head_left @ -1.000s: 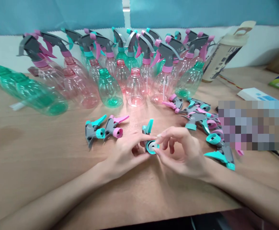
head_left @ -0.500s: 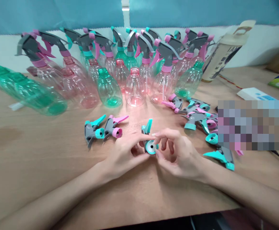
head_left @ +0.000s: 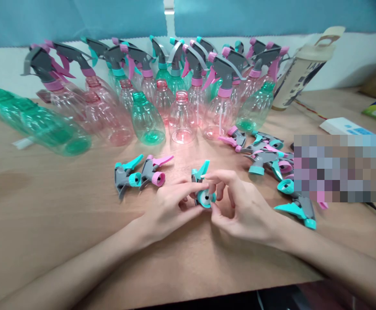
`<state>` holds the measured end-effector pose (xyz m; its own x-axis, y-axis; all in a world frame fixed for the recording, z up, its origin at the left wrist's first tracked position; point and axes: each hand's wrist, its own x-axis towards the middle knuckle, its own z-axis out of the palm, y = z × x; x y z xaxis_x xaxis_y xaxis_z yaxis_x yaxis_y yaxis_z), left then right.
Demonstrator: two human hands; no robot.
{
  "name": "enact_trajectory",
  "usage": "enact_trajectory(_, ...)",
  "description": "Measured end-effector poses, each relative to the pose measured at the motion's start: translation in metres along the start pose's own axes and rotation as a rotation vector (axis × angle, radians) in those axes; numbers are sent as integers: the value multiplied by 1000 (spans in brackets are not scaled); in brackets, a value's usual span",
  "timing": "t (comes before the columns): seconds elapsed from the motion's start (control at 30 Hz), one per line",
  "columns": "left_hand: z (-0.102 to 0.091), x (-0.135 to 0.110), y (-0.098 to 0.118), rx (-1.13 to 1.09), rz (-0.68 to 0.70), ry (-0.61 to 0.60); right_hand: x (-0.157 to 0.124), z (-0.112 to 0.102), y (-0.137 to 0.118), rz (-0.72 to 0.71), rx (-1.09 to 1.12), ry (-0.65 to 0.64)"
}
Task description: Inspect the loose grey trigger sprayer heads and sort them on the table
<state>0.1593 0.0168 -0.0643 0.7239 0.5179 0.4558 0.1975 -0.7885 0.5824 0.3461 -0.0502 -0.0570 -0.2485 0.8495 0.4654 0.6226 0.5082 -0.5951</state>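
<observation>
Between my hands is a grey and teal trigger spray head [head_left: 204,199], its round collar opening turned toward me. White shows inside the collar around a dark centre hole. My left hand [head_left: 171,209] is closed around its left side, thumb below and index finger above. From the right, the fingertips of my right hand [head_left: 239,206] are curled onto the collar's edge; I cannot make out whether they also pinch a small part. To the left, a teal spray head [head_left: 123,176] and a pink spray head [head_left: 151,172] lie side by side on the table [head_left: 87,224].
Behind stand rows of bottles, some with sprayers fitted, including an open green bottle [head_left: 147,120] and an open pink bottle [head_left: 182,120]. Green bottles [head_left: 36,125] lean at left. Loose spray heads [head_left: 260,157] are heaped at right, near a tumbler [head_left: 304,69] and a blurred patch.
The spray head has turned slightly in my hands: its collar has shifted a little right and its teal trigger tilts further right. My right index finger has moved slightly left.
</observation>
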Motion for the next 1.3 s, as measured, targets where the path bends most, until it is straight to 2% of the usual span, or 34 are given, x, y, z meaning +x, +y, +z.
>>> enact_trajectory(0.13, 0, -1, 1, -38, -69, -4, 2, -5, -2, 6, -174, -3)
enact_trajectory(0.23, 1, -1, 1, -72, -70, 2, 3, -8, -3, 9, -260, -16)
enact_trajectory(0.4, 3, -2, 0, -98, -81, -5, 2, -10, -2, 22, -188, -63)
enact_trajectory(0.7, 4, -4, 1, -218, -144, -15, 2, -11, -3, 5, -191, -37)
enact_trajectory(0.93, 5, -7, 1, -84, -145, 17, -2, -7, -3, -38, -196, 11)
enact_trajectory(1.07, 5, -5, 1, -86, -150, 37, -3, -5, -4, -52, -197, 45)
enact_trajectory(1.3, 3, -5, 0, -56, -200, 14, -1, -10, -1, -79, -187, 10)
